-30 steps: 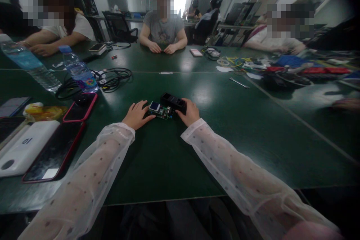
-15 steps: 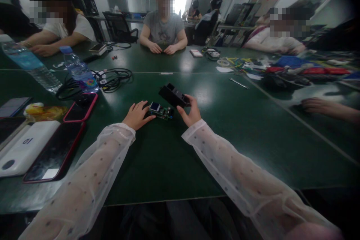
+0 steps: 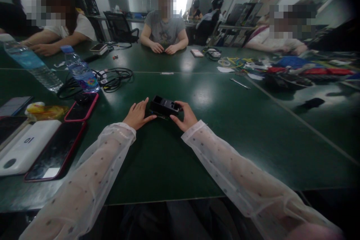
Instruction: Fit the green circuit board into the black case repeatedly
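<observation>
A black plastic case [image 3: 165, 105] with a screen opening and button holes lies over a green circuit board [image 3: 161, 116]. Only the board's near edge shows below the case; its screen and parts are hidden. My right hand [image 3: 186, 116] grips the case's right end between thumb and fingers. At the left end, my left hand [image 3: 137, 114] steadies the circuit board, its thumb along the near edge and its fingers stretched up beside the case. Whether the case is seated on the board cannot be made out.
Left of me lie phones [image 3: 56, 150], a white power bank [image 3: 28, 146], two water bottles [image 3: 80, 69] and black cables [image 3: 118, 78]. A metal tool [image 3: 240, 83] lies at the right, before a heap of wires [image 3: 239, 62]. A person [image 3: 164, 32] sits opposite.
My right hand has brought the black case down and left, from behind the circuit board to over it, covering its screen. My left hand has stayed. A hand at the far right has left view.
</observation>
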`<state>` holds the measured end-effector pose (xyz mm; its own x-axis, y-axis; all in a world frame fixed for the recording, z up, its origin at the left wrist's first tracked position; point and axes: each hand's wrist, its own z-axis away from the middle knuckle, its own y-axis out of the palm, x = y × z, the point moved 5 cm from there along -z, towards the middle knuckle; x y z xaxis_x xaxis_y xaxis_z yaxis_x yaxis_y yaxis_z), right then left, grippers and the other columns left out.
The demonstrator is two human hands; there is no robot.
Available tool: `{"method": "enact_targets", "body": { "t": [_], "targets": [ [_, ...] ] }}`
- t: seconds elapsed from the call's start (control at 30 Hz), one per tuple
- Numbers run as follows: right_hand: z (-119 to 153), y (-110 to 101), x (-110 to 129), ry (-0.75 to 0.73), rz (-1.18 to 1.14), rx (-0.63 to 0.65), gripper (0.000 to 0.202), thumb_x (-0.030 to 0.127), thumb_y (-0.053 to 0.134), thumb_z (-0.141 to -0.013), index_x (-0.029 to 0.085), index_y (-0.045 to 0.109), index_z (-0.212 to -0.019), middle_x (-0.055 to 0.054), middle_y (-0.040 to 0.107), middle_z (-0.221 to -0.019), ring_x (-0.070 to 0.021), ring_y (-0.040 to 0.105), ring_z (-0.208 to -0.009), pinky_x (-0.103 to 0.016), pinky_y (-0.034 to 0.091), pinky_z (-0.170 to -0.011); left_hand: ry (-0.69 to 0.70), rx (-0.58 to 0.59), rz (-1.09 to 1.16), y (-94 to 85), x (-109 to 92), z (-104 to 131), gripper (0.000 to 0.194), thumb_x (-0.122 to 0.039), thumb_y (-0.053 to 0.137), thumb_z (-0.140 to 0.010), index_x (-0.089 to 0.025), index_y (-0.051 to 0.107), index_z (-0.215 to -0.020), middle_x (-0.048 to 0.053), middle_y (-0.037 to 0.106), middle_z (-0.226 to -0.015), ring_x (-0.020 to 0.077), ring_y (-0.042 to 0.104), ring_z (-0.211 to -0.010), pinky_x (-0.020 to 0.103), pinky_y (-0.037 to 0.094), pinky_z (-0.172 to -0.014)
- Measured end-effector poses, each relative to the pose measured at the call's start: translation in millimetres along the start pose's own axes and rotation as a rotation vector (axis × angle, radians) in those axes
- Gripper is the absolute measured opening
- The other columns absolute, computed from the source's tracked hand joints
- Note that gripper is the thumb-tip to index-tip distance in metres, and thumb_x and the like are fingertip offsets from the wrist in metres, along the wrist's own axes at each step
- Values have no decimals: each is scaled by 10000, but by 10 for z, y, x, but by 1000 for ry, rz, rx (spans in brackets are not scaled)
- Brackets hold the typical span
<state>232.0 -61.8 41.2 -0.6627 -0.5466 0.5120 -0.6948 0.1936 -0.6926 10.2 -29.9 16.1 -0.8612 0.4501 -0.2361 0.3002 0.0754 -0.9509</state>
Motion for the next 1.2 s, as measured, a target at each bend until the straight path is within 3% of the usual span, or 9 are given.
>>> {"method": "enact_targets", "body": {
  "t": [0.27,0.37,0.53,1.2],
  "targets": [
    [-23,116,-74,-24,67,151,562,345,633,-771,174,428,-1266,-149,570,-1183,-301,553,-1095,-501,479,-916,1,-3,5,-18,-16,11,795,-643,328,-907,-159,108,-1498,160,367,-1474,296,331,-1361,485,229,-1101],
    [-34,153,-99,-14,84,201,570,339,635,-776,195,416,-1283,-141,569,-1212,-304,552,-1107,-518,469,-925,20,-2,-14,-22,-33,7,702,-621,295,-928,-200,201,-1483,127,383,-1470,287,312,-1371,487,216,-1108],
    [-36,150,-90,-13,85,200,576,339,634,-784,195,406,-1293,-142,565,-1225,-302,551,-1123,-514,473,-924,21,15,-45,-20,-38,-6,657,-614,285,-932,-178,347,-1419,124,377,-1474,281,294,-1378,481,219,-1115],
    [-24,149,-103,-30,92,201,584,349,629,-794,176,398,-1301,-152,556,-1242,-300,538,-1135,-503,481,-920,15,43,-48,-23,-28,-14,692,-635,266,-924,-157,351,-1417,129,377,-1471,293,290,-1378,493,211,-1121]
  ]
}}
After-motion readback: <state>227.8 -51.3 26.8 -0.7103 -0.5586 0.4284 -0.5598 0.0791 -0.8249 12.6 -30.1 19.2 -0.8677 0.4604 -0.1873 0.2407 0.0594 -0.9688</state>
